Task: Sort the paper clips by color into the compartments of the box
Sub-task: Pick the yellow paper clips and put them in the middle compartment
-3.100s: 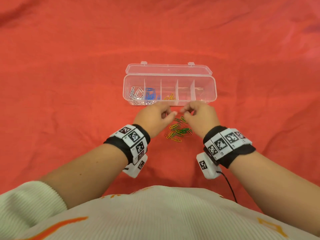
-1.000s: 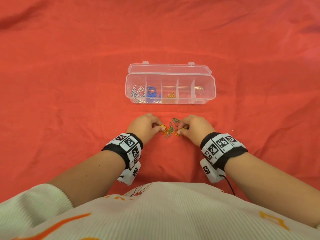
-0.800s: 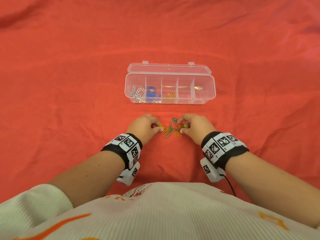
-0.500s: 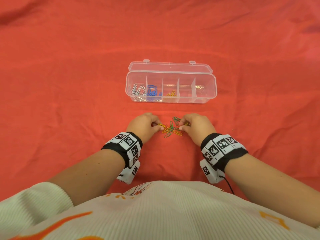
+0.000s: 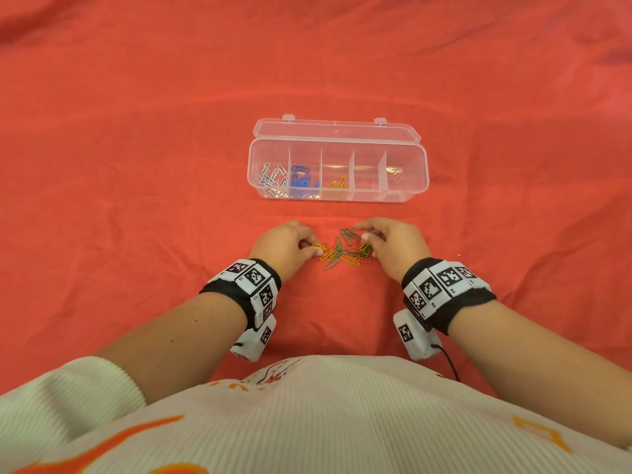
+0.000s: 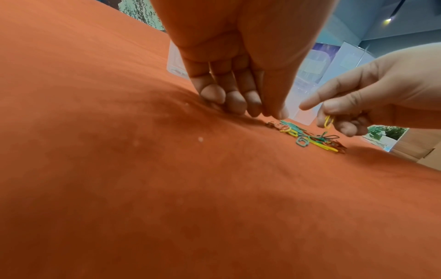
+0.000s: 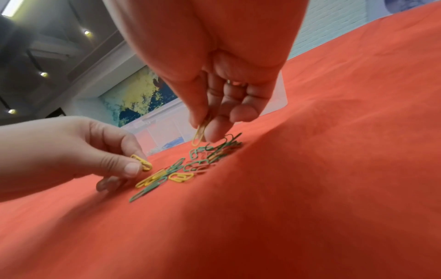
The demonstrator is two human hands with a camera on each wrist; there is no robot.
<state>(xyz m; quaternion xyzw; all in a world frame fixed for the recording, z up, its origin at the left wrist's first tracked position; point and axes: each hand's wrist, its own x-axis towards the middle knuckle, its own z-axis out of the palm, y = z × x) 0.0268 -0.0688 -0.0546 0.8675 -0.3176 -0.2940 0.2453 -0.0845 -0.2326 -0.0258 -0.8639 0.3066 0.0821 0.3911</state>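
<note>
The pile of green and yellow paper clips [image 5: 345, 249] lies on the red cloth [image 5: 136, 165], near of the open clear box [image 5: 337, 195]. The left hand [image 5: 284, 246] pinches one yellow clip [image 7: 142, 162] at the pile's left edge. The right hand [image 5: 393, 244] pinches another yellow clip [image 7: 200, 134] just above the pile.

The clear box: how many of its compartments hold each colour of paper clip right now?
Silver clips: 1 compartment
Blue clips: 1 compartment
Yellow clips: 1 compartment
No clips that I can make out: 2 compartments
Total: 5 compartments in the box
</note>
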